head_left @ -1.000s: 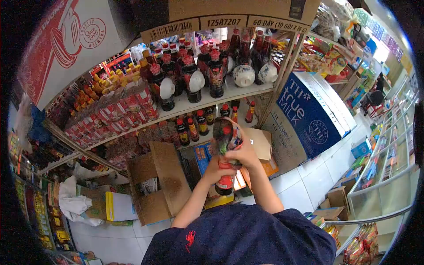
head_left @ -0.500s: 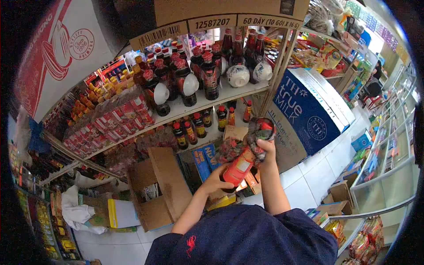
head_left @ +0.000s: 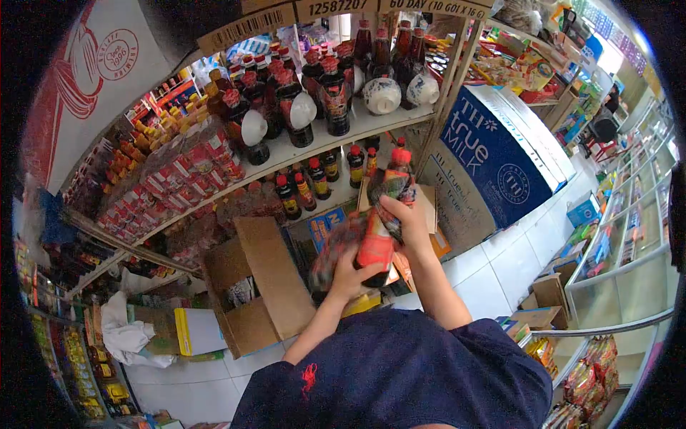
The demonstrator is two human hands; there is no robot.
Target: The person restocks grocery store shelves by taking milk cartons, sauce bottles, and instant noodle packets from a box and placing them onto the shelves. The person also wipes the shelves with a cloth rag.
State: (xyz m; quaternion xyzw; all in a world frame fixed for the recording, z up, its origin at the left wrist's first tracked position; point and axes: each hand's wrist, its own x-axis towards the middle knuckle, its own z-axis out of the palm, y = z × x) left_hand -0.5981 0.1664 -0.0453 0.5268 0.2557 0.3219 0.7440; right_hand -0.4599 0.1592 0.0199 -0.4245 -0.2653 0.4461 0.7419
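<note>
My right hand [head_left: 406, 223] is wrapped round the middle of a dark bottle [head_left: 396, 182] with a red cap and red label, tilted in front of the lower shelf. My left hand [head_left: 350, 275] is closed at the lower end of the bottles, by a red label. Left of it a second dark bottle [head_left: 332, 254], blurred by motion, leans against the first. Which of them the left fingers grip is partly hidden. Behind the hands, small dark bottles [head_left: 314, 179] with red caps stand on the lower shelf.
Large sauce bottles [head_left: 291, 107] with bowls attached stand on the upper shelf [head_left: 364, 143]. An open cardboard box [head_left: 275, 279] lies left of my hands. A blue and white milk carton [head_left: 493, 154] stands to the right. Glass display cases [head_left: 622, 286] line the far right.
The red-capped bottle has become more upright, with its cap now showing. The other bottle has swung down to the left. Both hands have shifted slightly left.
</note>
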